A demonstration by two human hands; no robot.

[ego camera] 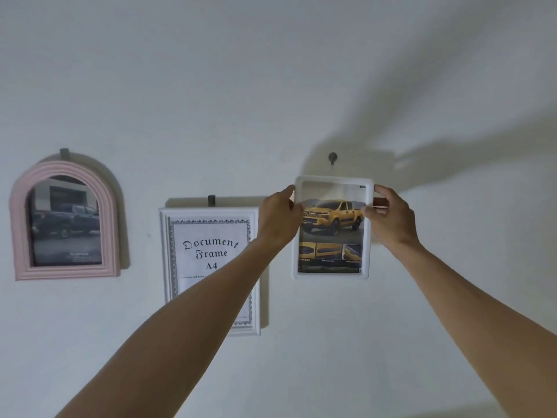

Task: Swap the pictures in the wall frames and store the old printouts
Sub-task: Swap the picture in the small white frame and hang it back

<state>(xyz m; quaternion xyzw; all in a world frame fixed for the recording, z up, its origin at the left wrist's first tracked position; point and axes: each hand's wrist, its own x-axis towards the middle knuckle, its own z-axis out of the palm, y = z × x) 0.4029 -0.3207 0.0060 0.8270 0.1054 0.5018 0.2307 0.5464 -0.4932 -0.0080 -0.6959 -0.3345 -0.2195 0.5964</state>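
Observation:
A small white frame (331, 273) with a yellow pickup truck printout (331, 224) is held against the wall, just below a dark wall hook (332, 157). My left hand (278, 212) grips its upper left edge and my right hand (388, 214) grips its upper right edge. To the left hangs a white frame (211, 212) holding a "Document Frame A4" sheet, partly hidden by my left forearm. Farther left, a pink arched frame (64, 170) shows a dark truck picture.
Each of the two left frames hangs from a small grey hook on the plain white wall (271, 86). Shadows of my arms fall across the wall at the upper right.

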